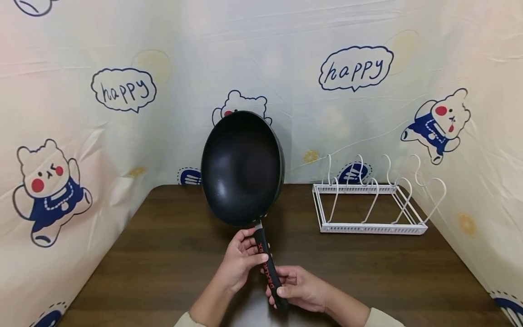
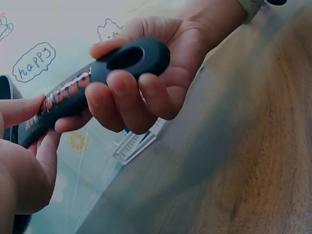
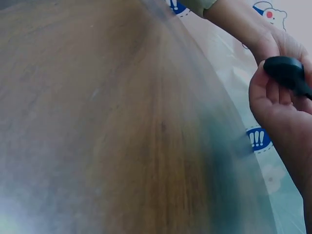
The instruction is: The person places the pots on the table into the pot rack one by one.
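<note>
Left of the rack (image 1: 372,228), a round black pan (image 1: 243,168), left hand (image 1: 240,260) and right hand (image 1: 303,289) curled round its red-lettered handle (image 1: 268,271)!

The pan (image 1: 241,170) hides part of a bear print (image 1: 247,102); the left hand (image 1: 239,259) covers some red lettering (image 1: 267,273)

The left sleeve (image 1: 189,320), at seven o'clock in the head view, and the right sleeve (image 1: 382,319), at five o'clock, are both of pale cream colour and plain. Each of them ends before the hand. In the left wrist view, the right sleeve, at one o'clock, looks rather greyish. The left hand (image 1: 241,256) and the right hand (image 1: 302,288) are bare.
</note>
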